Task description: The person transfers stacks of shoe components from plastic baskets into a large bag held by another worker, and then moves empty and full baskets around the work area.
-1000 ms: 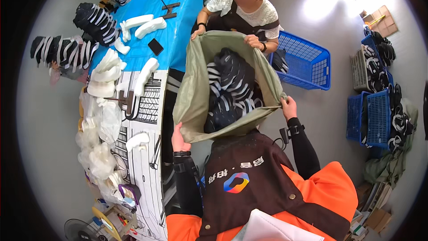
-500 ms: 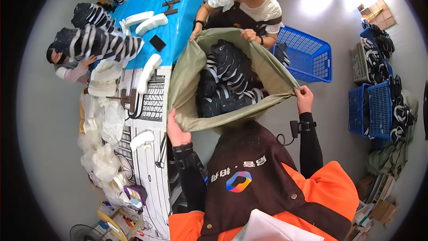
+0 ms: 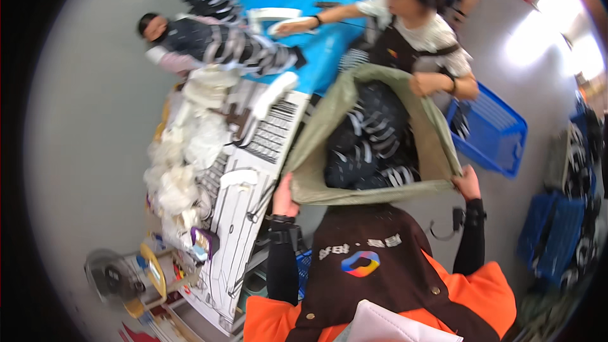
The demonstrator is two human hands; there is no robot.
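Observation:
My left hand (image 3: 286, 197) grips the near left corner of an olive-green woven sack (image 3: 373, 197). At the near right corner, my right hand (image 3: 467, 183) is closed on the same rim. The sack's mouth is held wide. Inside lie black bundles with white stripes (image 3: 380, 123), which look like stacked shoe uppers. A co-worker's hand (image 3: 430, 83) is at the sack's far right edge. The other hand of that person (image 3: 296, 26) reaches over the table beside a white curved piece.
A long table (image 3: 234, 240) with blue sheeting (image 3: 335, 47) stands at my left, bearing white curved pieces (image 3: 275, 95) and clear plastic bags (image 3: 180, 187). Behind it, a second person (image 3: 153, 28) is near striped bundles. Blue baskets (image 3: 491, 130) stand at right.
The co-worker has let go of the sack's far left edge and stretched that arm over the table. The sack's mouth has narrowed. My view has swung, and both my hands still grip the rim.

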